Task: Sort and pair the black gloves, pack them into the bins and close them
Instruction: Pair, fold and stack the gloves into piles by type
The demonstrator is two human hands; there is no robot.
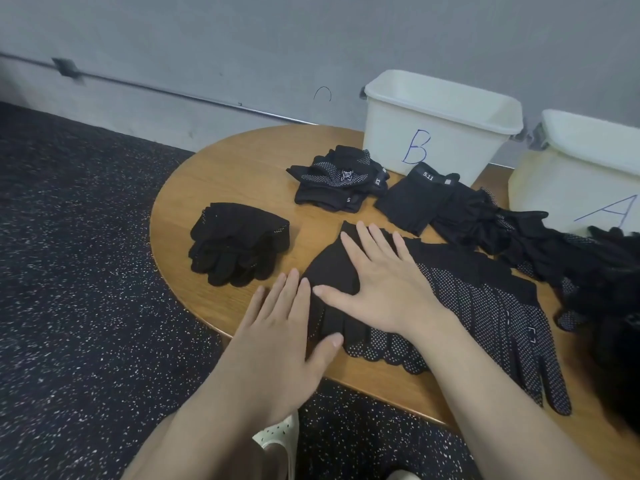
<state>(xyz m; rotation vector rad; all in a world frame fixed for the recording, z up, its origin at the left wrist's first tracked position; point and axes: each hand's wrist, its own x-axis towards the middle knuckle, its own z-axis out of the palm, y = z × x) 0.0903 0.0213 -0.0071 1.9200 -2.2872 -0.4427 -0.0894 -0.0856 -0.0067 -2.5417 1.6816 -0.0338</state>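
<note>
Nearest the camera: two bare forearms reaching forward over the rounded near edge of the brown wooden surface (242,161), with a white perforated shoe (280,434) below on the dark speckled floor (69,271). Left hand (277,337) flat, fingers straight, resting partly on bare wood and touching the left edge of a smooth black fabric glove (332,271), thumb lying over its finger end. Right hand (377,282) flat and spread, pressing down on the same glove, gripping nothing. Beneath and to the right, a black glove with white grip dots (491,313), fingers running out past the near rim of the surface. Left of the hands, well apart across bare wood, a neat stack of black gloves (235,242) close to the curved left edge. Farther back, a second black pile with dotted palms and white logos (339,180), just in front of a white plastic bin marked B (436,133). Right of that, a loose heap of unsorted black gloves (512,230) trailing toward a white plastic bin marked A (575,174) at the right border. Both bins open-topped, set against the grey wall (242,46). Open wood between the stack, the rear pile and the hands.
</note>
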